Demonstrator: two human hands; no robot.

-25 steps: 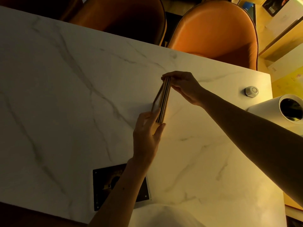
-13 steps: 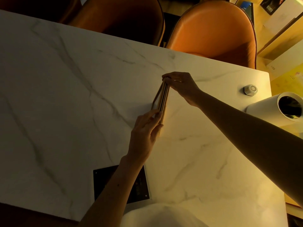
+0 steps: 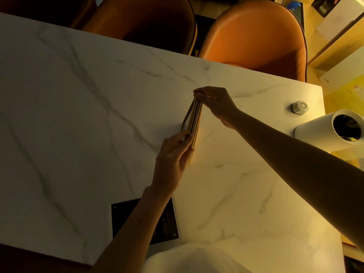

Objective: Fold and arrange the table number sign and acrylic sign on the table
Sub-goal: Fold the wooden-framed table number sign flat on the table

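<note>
The table number sign (image 3: 194, 120) is a thin folding board with gold edges, standing on edge on the white marble table (image 3: 78, 125), its panels nearly pressed together. My right hand (image 3: 215, 104) pinches its far end from above. My left hand (image 3: 173, 160) grips its near end, fingers flat against the left panel. The acrylic sign (image 3: 126, 217), a dark plate with a clear border and corner screws, lies flat near the table's front edge, partly hidden under my left forearm.
A white cylinder (image 3: 323, 131) with a dark opening lies at the table's right edge. A small hexagonal white device (image 3: 300, 107) sits behind it. Two orange chairs (image 3: 254, 34) stand at the far side. Boxes and papers lie on the floor at right.
The sign's panels have closed closer together. My left hand has shifted up along the near end, its fingers now pressing the left panel.
</note>
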